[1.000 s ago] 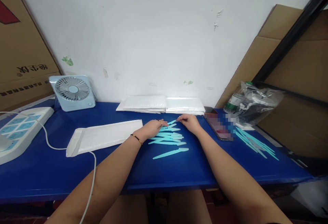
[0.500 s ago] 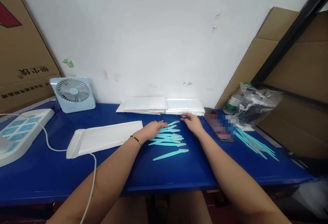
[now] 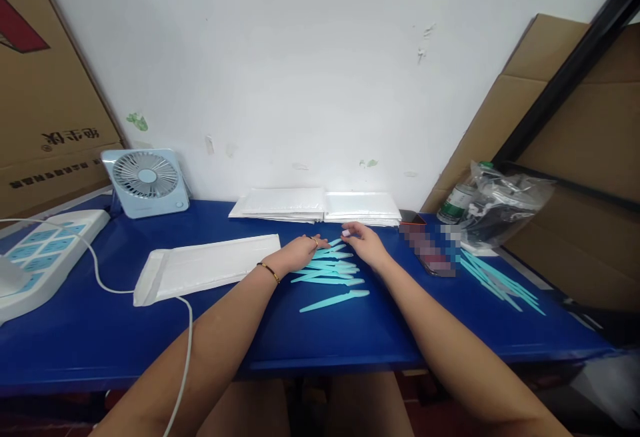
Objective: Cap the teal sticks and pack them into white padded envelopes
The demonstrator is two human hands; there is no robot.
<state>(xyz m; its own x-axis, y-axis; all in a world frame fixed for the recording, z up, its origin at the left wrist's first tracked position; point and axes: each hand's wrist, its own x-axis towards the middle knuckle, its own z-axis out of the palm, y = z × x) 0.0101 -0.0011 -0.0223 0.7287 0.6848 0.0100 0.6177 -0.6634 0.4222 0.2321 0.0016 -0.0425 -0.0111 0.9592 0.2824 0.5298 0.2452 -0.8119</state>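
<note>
Several teal eyebrow razors [image 3: 330, 268] lie in a loose row on the blue table, their blade ends to the right. My left hand [image 3: 301, 251] rests over the handle ends at the far part of the row, fingers stretched out and touching the razors. My right hand [image 3: 364, 242] has its thumb and fingertips closed at the blade end of the farthest razor, partly covering it. One razor [image 3: 334, 301] lies apart, nearest the front edge. A white padded mailer [image 3: 210, 267] lies flat just left of my left hand.
Stacked white mailers [image 3: 283, 203] lie against the wall. A blue fan [image 3: 147, 182] and a white power strip [image 3: 55, 257] with a cable stand left. To the right are a phone [image 3: 430, 250], more teal razors [image 3: 500, 280], a can [image 3: 456, 203] and a plastic bag [image 3: 510, 207].
My right hand has moved slightly left, from beside the farthest razor to its blade end, and its fingers have closed there. My left hand stays almost in place.
</note>
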